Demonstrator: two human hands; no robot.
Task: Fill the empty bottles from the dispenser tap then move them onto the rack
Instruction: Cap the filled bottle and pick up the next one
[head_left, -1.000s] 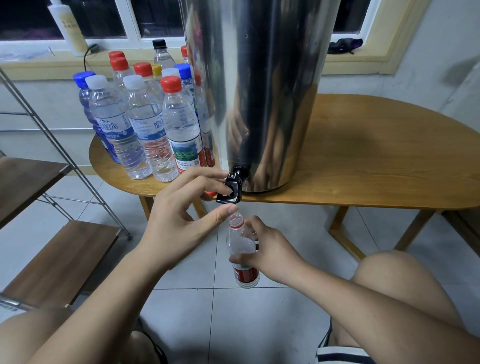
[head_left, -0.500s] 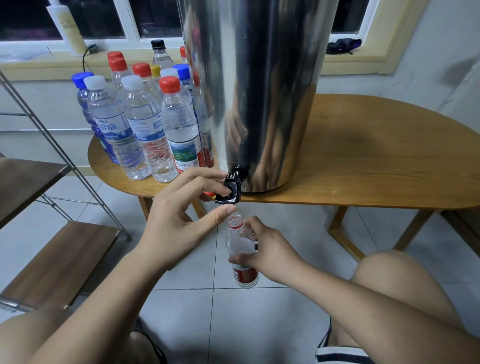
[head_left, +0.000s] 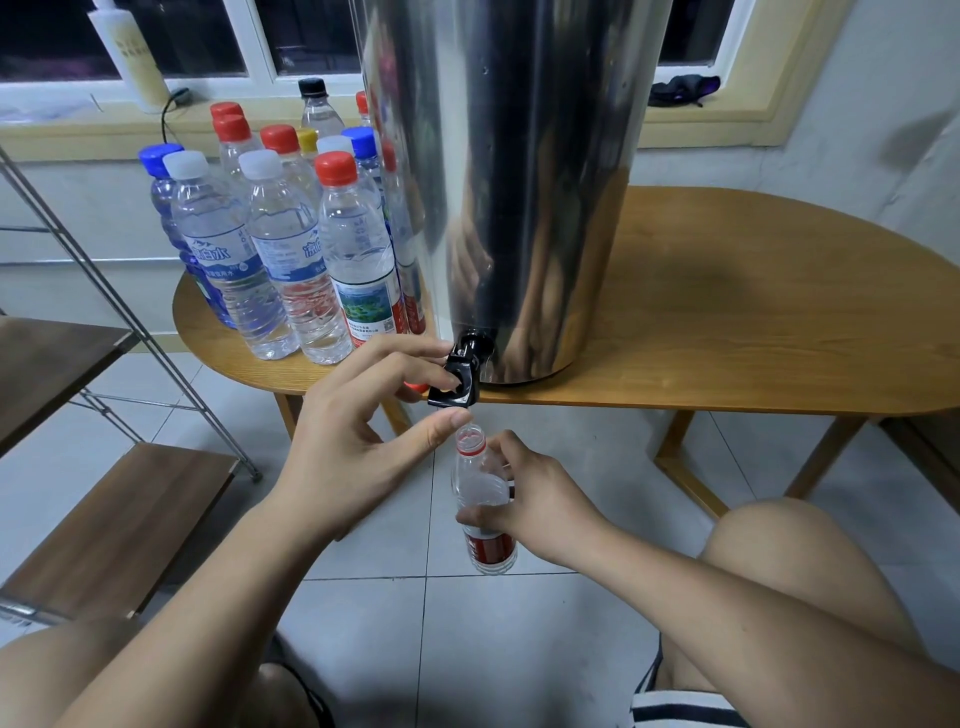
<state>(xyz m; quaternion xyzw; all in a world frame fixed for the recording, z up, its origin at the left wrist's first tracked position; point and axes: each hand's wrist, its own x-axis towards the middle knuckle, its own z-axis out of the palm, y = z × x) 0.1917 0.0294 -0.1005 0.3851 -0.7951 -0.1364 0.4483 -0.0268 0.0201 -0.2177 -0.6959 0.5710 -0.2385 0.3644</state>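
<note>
A tall steel dispenser (head_left: 519, 182) stands on the wooden table (head_left: 753, 322), its black tap (head_left: 457, 382) hanging over the front edge. My left hand (head_left: 358, 447) pinches the tap lever, fingers on top and thumb beneath. Below the spout my right hand (head_left: 530, 499) grips a small uncapped clear bottle (head_left: 480, 488) with a red label, held upright with its mouth right under the tap. A red cap (head_left: 415, 387) peeks out behind my left fingers. Capped bottles (head_left: 291, 234) crowd the table's left end.
A metal rack with wooden shelves (head_left: 104, 525) stands at the left, over a tiled floor. My bare knees show at the lower right (head_left: 795, 561) and lower left. A window sill with a white bottle (head_left: 130, 52) runs behind the table.
</note>
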